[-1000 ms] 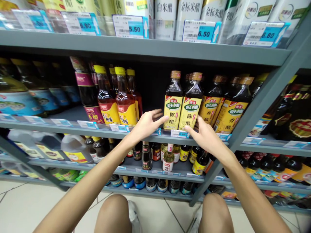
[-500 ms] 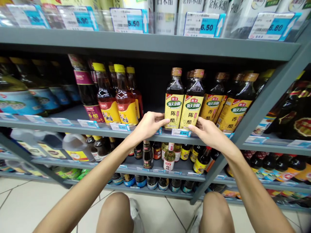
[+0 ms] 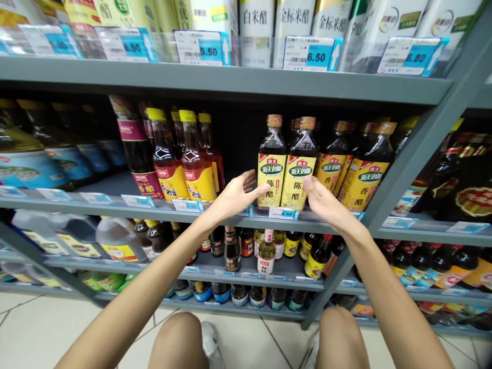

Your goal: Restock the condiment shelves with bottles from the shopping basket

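Two dark vinegar bottles with pale yellow labels and brown caps stand upright side by side at the shelf's front edge. Just left of the left vinegar bottle (image 3: 271, 169) is my left hand (image 3: 238, 193), fingers apart, its thumb reaching toward the label. Beside the right vinegar bottle (image 3: 299, 171) my right hand (image 3: 325, 200) is raised with its fingers extended, overlapping the label's right edge. Neither hand is wrapped round a bottle; whether the fingertips still touch I cannot tell. More vinegar bottles with deeper yellow labels (image 3: 363, 179) stand to the right.
Yellow-capped bottles (image 3: 198, 179) stand left of my hands, with a dark gap between. The shelf above (image 3: 215, 77) overhangs the bottles and carries price tags. Lower shelves hold jugs (image 3: 119, 238) and small bottles (image 3: 266, 253). A slanting grey upright (image 3: 407, 148) is at right.
My hands have come off the sides of the two vinegar bottles and opened; the right one has risen a little. The bottles stay standing together. The view has tilted slightly upward.
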`<state>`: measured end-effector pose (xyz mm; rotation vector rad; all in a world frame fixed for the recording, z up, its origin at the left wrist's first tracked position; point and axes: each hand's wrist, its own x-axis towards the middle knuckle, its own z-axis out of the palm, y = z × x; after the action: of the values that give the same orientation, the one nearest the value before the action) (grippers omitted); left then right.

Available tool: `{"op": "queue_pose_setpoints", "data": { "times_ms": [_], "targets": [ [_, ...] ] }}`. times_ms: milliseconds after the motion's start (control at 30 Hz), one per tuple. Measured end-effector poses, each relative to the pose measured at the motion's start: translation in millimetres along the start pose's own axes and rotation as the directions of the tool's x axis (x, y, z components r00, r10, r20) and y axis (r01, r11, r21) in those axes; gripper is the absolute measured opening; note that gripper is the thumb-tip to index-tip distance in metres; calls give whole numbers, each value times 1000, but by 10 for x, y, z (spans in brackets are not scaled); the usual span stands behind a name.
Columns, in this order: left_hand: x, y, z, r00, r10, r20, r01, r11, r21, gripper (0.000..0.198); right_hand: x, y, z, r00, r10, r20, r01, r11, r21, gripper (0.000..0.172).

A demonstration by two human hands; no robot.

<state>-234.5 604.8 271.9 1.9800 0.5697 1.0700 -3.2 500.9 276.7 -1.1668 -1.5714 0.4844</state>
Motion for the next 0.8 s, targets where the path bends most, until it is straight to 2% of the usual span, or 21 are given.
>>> {"op": "queue_pose_setpoints", "data": {
  "times_ms": [167,367,467,600,700,800],
  "targets": [
    [96,55,44,998,11,-56,-18,994,-112,81,193,81,97,984,108,-140,-74,971,228,75],
    [138,22,104,998,54,-31,-57,992,-116,75,293,113,157,976,155,-149,-79,903,422,80],
    [146,-11,111,995,78,-65,-82,994,-65,72,330,193,169,972,149,-179,-70,920,385,80],
    [131,3,115,993,92,-74,-96,993,-64,71,350,277,171,965,127,-230,-64,962,264,88],
    [97,36,134,995,98,-23,-99,993,-66,71,324,251,173,971,126,-205,-100,986,136,94],
    [64,54,157,994,94,52,-93,995,-35,67,296,204,181,985,84,-152,-82,996,20,99]
  ]
}}
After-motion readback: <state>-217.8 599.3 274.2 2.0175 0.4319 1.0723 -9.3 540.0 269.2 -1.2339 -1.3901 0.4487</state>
